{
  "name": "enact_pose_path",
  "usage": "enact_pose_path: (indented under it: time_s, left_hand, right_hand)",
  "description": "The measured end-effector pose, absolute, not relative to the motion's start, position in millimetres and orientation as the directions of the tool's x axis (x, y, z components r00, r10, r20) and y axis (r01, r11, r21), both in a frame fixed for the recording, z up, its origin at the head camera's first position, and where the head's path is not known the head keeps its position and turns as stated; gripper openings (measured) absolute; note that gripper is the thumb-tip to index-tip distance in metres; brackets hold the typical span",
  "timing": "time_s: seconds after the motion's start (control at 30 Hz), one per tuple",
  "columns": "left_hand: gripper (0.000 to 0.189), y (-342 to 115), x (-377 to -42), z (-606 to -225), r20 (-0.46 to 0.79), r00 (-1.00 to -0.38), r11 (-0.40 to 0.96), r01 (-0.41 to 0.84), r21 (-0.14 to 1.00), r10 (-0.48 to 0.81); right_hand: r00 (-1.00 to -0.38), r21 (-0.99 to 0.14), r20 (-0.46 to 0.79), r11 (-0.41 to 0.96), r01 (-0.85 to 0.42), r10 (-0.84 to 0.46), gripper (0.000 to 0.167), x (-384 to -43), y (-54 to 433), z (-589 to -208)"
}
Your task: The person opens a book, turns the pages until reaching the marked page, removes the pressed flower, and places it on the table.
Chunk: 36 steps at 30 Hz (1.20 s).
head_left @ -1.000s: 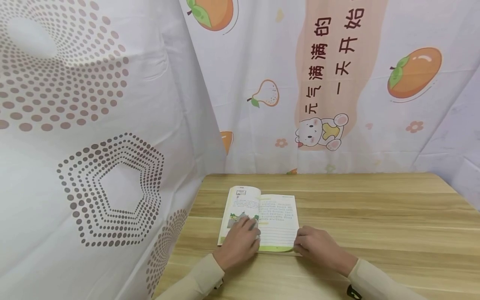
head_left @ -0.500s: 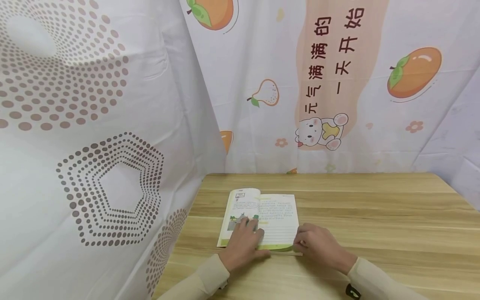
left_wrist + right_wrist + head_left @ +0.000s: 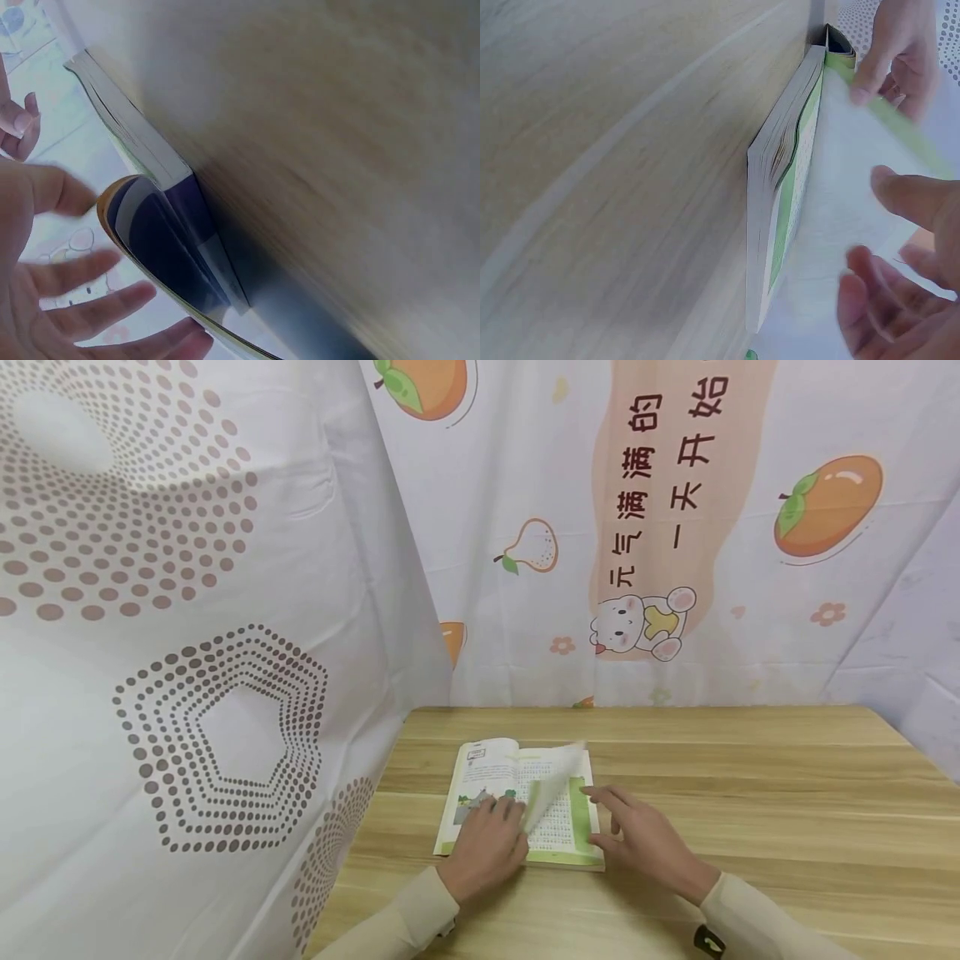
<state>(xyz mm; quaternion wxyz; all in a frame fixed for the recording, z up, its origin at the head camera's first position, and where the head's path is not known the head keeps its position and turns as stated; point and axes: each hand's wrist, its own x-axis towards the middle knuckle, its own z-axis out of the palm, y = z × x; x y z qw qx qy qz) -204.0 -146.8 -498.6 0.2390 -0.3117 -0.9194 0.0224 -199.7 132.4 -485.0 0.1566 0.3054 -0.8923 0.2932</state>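
Observation:
A book point(image 3: 487, 768) lies spread on the wooden table, with a printed left page and a green-and-white right page. One loose page point(image 3: 551, 789) stands up slanted over the right side, blurred at its top. My left hand point(image 3: 489, 843) rests over the lower left page near the gutter. Its thumb and fingers point(image 3: 97, 307) spread beside the curved left pages in the left wrist view. Thumb and fingers apart, my right hand point(image 3: 641, 839) is at the book's right edge. In the right wrist view, the lifted page passes behind the fingers of this right hand point(image 3: 900, 262).
The wood-grain table point(image 3: 750, 777) stretches right of the book. A white curtain with dotted patterns point(image 3: 247, 735) hangs close at the left, and a fruit-printed curtain point(image 3: 517, 635) hangs behind the table's far edge.
The right page has lifted from its lower right corner and swung up toward the left, baring another page with green areas. My right hand's fingers have spread; the left hand's thumb has drawn in.

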Motion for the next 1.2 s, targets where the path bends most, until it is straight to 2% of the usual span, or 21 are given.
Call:
enact_pose_path:
  time_s: [0.13, 0.2, 0.3, 0.5, 0.63, 0.73, 0.8, 0.9, 1.2]
  left_hand:
    - [0.054, -151.6, -206.0, -497.7, 0.494, -0.682, 0.831, 0.527, -0.178, 0.539]
    - [0.063, -154.6, -207.4, -497.2, 0.536, -0.672, 0.843, 0.512, -0.163, 0.511]
    - [0.067, -158.8, -209.5, -495.1, 0.579, -0.651, 0.85, 0.503, -0.157, 0.492]
    - [0.052, -164.1, -210.8, -492.4, 0.55, -0.65, 0.841, 0.498, -0.213, 0.525]
    - [0.042, -165.7, -208.1, -492.9, 0.479, -0.681, 0.83, 0.497, -0.253, 0.554]
    - [0.036, -165.4, -207.0, -493.6, 0.427, -0.7, 0.819, 0.517, -0.25, 0.572]
    - [0.03, -165.0, -207.0, -493.8, 0.408, -0.698, 0.807, 0.542, -0.235, 0.588]
    - [0.023, -164.2, -207.1, -494.3, 0.396, -0.692, 0.793, 0.574, -0.204, 0.603]
    - [0.016, -164.3, -207.7, -496.8, 0.393, -0.683, 0.78, 0.599, -0.18, 0.615]
  right_hand:
    - [-0.779, -0.4, 0.371, 0.669, -0.626, -0.506, 0.062, -200.0, 133.8, -488.2]
    - [-0.767, -0.369, 0.344, 0.673, -0.641, -0.542, 0.057, -200.1, 134.8, -491.5]
    - [-0.746, -0.346, 0.321, 0.661, -0.665, -0.583, 0.048, -200.2, 135.9, -496.0]
    - [-0.736, -0.364, 0.253, 0.643, -0.674, -0.628, 0.034, -200.7, 135.8, -498.9]
    - [-0.735, -0.348, 0.226, 0.652, -0.674, -0.639, 0.021, -199.9, 135.1, -499.1]
    - [-0.719, -0.31, 0.253, 0.65, -0.694, -0.647, 0.011, -200.0, 134.2, -499.6]
    - [-0.693, -0.272, 0.29, 0.637, -0.721, -0.66, 0.005, -200.9, 133.3, -500.4]
    - [-0.64, -0.196, 0.344, 0.614, -0.764, -0.687, 0.008, -202.3, 132.2, -502.0]
    - [-0.476, 0.059, 0.45, 0.557, -0.828, -0.756, 0.008, -202.2, 129.8, -500.2]
